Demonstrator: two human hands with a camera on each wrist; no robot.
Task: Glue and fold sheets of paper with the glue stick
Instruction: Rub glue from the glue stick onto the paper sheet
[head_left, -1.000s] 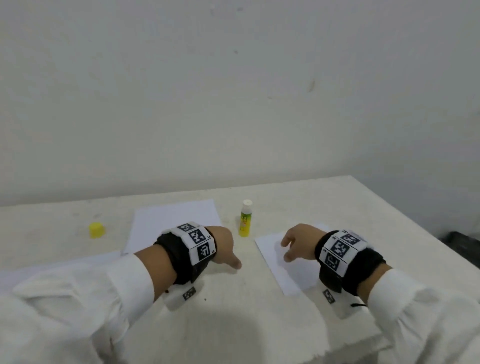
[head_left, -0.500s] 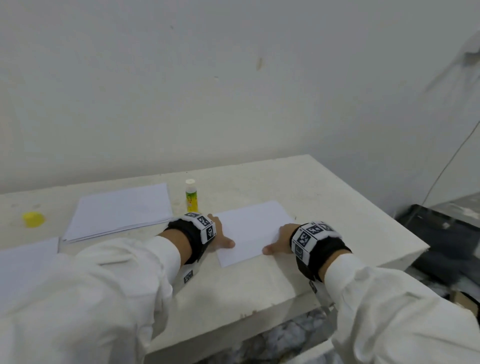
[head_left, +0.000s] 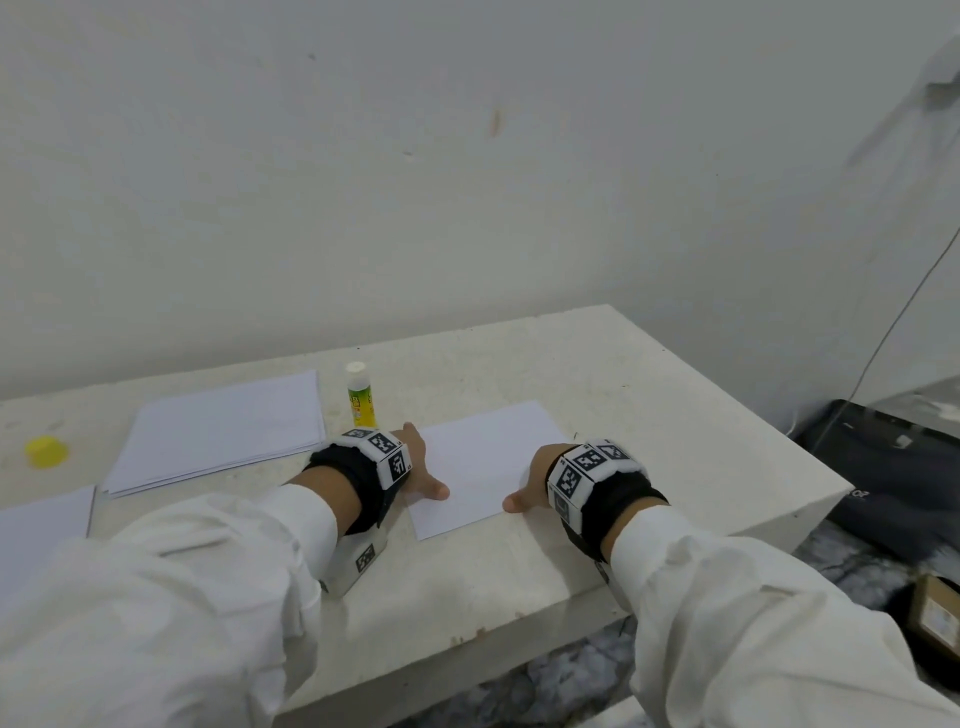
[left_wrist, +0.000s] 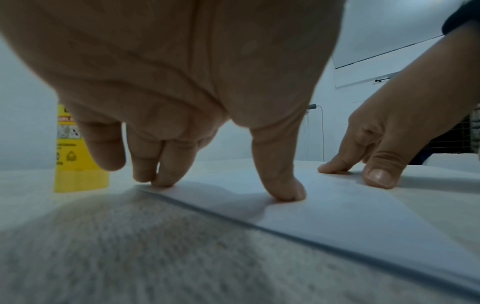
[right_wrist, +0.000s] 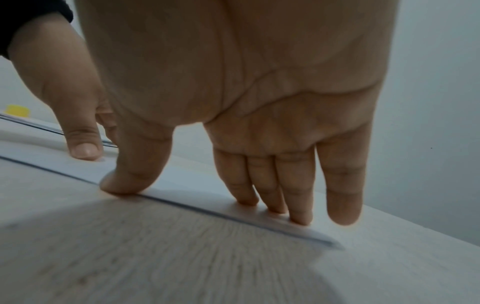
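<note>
A white sheet of paper (head_left: 485, 460) lies flat on the table, right of centre. My left hand (head_left: 423, 470) presses its left edge with straight fingers (left_wrist: 162, 179) and thumb. My right hand (head_left: 527, 486) presses the right edge the same way, fingers (right_wrist: 283, 203) spread on the paper (right_wrist: 197, 190). Neither hand holds anything. The glue stick (head_left: 359, 396), yellow-green with a white top, stands uncapped just behind my left hand, also visible as a yellow tube (left_wrist: 75, 164). Its yellow cap (head_left: 47, 452) lies at the far left.
A stack of white sheets (head_left: 223, 431) lies left of the glue stick, and another sheet (head_left: 41, 519) at the near left edge. The table (head_left: 675, 415) ends close on the right and front. A black case (head_left: 893, 483) and a cardboard box (head_left: 935, 618) sit on the floor.
A second ago my left hand hovered left of the sheet and my right hand rested on it. Both hands now press its opposite edges. My head has turned right.
</note>
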